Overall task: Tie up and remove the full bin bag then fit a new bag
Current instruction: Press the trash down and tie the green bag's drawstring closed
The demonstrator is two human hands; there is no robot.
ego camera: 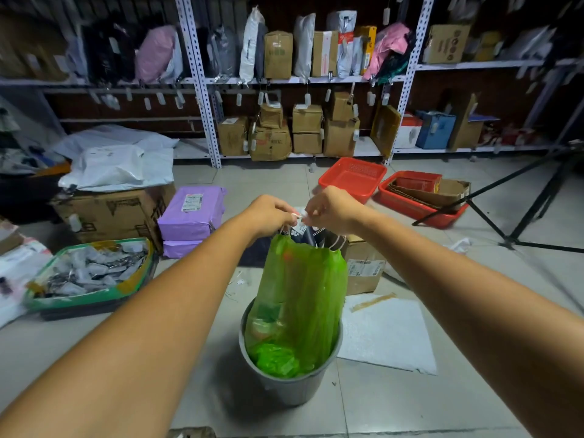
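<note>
Both arms out over the bin [292,387]. Left hand [270,214] clenched on the gathered top of the green bag [300,298], right hand [330,211] pinching a white drawstring [298,216] just beside it. Bag hangs upright, bottom inside the bin.

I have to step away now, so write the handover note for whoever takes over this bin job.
Left hand: pinched shut on the drawstring at the top of the green bag.
Right hand: pinched shut on the same drawstring, close to the left.
Bag: pulled up tall, its bottom still inside the grey bin on the floor.
Done: top gathered and raised.
Left: whether a knot is tied cannot be seen; finish it, lift the bag out, fit a new one. No spare bag in view.
</note>
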